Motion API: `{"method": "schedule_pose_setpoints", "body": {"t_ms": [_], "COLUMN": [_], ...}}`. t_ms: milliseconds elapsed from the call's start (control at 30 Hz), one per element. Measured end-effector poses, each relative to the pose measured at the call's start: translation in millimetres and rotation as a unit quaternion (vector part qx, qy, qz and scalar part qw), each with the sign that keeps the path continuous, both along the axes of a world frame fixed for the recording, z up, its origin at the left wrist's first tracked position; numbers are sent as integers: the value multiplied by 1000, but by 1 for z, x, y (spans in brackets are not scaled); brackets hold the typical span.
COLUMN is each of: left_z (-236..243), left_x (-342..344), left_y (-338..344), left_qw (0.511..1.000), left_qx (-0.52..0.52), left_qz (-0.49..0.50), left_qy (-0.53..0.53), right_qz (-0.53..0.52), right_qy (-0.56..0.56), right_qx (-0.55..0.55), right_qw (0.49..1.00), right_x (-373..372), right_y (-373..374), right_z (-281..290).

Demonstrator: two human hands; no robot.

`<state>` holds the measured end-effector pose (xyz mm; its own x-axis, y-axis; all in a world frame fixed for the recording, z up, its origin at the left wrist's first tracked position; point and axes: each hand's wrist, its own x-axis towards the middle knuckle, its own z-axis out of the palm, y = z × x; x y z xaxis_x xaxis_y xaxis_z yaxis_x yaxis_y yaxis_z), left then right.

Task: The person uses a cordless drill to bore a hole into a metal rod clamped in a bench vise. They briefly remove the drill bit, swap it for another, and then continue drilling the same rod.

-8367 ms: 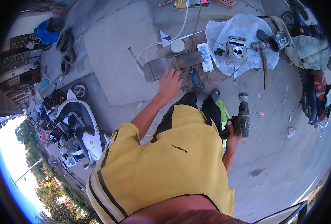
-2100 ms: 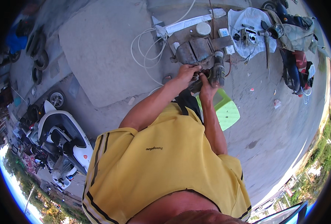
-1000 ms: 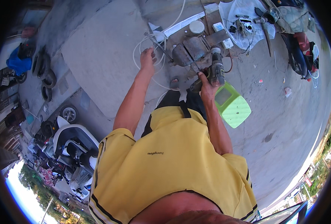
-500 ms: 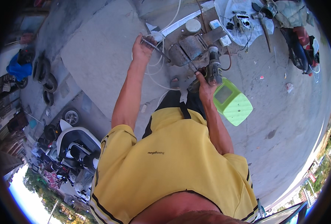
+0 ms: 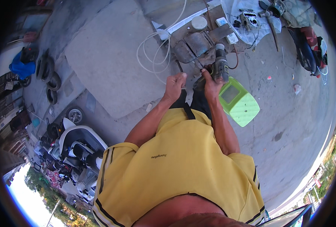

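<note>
My left hand (image 5: 175, 85) is closed round a dark metal bar (image 5: 179, 66) running down from the left of a rusty metal vise (image 5: 195, 44). Beside it, my right hand (image 5: 210, 80) grips a black cordless drill (image 5: 221, 64), held upright just below the vise. A thin metal piece (image 5: 198, 62) lies under my right thumb, extending toward the vise's slot; how it is held is unclear. A white round tin (image 5: 199, 22), a power strip (image 5: 231, 38) and a coiled pale hose (image 5: 142, 57) surround the vise.
A green plastic stool (image 5: 241, 108) stands right of my legs. Engine parts (image 5: 249, 17) and a hammer (image 5: 274, 34) lie on white plastic at the upper right. Parked scooters (image 5: 84, 145), several loose tyres (image 5: 48, 75) and a blue-covered object (image 5: 20, 66) are to the left.
Half a second ago my left hand was up at the bar's upper left end; it has swung down and rightward, beside my right hand, with the bar. My right hand stays on the drill.
</note>
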<state>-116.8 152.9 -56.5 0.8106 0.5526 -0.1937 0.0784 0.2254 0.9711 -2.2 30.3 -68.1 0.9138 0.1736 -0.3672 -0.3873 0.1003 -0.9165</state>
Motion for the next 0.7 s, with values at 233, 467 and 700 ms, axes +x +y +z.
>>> {"method": "schedule_pose_setpoints", "body": {"t_ms": [233,467,700], "left_z": [-9,-10,23], "left_x": [-8,-29,53], "left_y": [-23,-1,98], "left_qw": [918,870,966], "left_qx": [382,466,213], "left_qz": [-97,-147,132], "left_qy": [44,64,69], "right_qz": [19,22,19], "right_qy": [-7,-8,-9], "right_qx": [-4,29,29], "right_qw": [1000,999,999], "right_x": [1,5,4], "right_y": [-4,-4,-1], "right_z": [-6,-6,3]}}
